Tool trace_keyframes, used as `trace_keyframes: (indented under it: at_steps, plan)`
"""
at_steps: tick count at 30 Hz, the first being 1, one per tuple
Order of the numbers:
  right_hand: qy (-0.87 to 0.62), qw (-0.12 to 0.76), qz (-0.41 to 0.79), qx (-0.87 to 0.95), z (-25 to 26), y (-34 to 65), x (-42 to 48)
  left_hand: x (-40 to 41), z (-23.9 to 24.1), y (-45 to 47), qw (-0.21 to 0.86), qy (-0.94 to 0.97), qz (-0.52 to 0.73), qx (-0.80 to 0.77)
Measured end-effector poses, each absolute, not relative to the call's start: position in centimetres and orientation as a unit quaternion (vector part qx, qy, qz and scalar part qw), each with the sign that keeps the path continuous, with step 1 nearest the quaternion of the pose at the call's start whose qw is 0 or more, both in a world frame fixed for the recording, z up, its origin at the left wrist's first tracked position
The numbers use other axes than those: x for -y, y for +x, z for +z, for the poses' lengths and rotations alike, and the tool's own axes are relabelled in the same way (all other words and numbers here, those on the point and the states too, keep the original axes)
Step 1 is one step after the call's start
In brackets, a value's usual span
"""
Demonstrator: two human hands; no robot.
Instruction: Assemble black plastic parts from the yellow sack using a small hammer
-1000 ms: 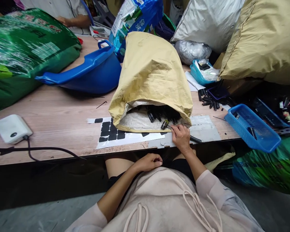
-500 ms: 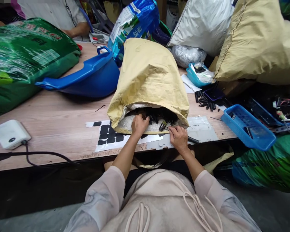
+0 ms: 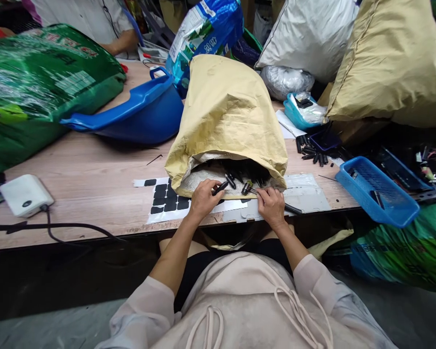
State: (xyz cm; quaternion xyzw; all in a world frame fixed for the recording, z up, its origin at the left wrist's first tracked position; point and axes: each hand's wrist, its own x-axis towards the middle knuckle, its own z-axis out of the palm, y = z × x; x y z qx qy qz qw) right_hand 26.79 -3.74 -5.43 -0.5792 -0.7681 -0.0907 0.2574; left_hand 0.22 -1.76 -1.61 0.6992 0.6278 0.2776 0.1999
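Note:
A yellow woven sack (image 3: 232,106) lies on the table with its mouth toward me, and many small black cylindrical parts (image 3: 240,169) show inside. My left hand (image 3: 204,198), at the left of the opening, pinches one black cylindrical part (image 3: 220,188) between thumb and fingers. My right hand (image 3: 272,204) is closed round the shaft of a small hammer (image 3: 246,187). The hammer's dark head lies over the sack's lip, and its black handle sticks out to the right past my hand. A sheet of black rounded stickers (image 3: 166,196) lies left of the sack mouth.
A blue plastic scoop (image 3: 138,116) and a green bag (image 3: 47,92) stand left. A white box (image 3: 26,195) with a cable sits near the left edge. On the right are a blue basket (image 3: 380,194) and loose black parts (image 3: 314,154). Another person's arm (image 3: 121,43) shows behind.
My left hand has drawn back from the sack mouth toward me, with a black cylindrical part now visible in its fingers. The right hand keeps the hammer in nearly the same place.

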Motion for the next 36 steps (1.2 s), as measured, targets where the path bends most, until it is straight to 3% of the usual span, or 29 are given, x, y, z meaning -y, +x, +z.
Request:
trace_keyframes:
  at_steps: [5,16,25,36]
  plan:
    - [-0.583,0.261,-0.091,0.764,-5.6,26.9,3.7,3.3,-3.4,0.2,0.251,0.767,0.246,-0.536]
    - [-0.564,0.256,-0.081,0.781,-4.7,27.4,3.8,3.2,-5.3,0.6,0.243,0.76,0.251,-0.548]
    - [-0.501,0.35,0.096,0.786,-2.2,24.4,6.6,3.3,-4.9,0.7,0.257,0.757,0.254,-0.544]
    - [-0.483,0.316,0.068,0.814,-2.2,23.7,7.1,3.4,-4.8,0.8,0.252,0.755,0.248,-0.552]
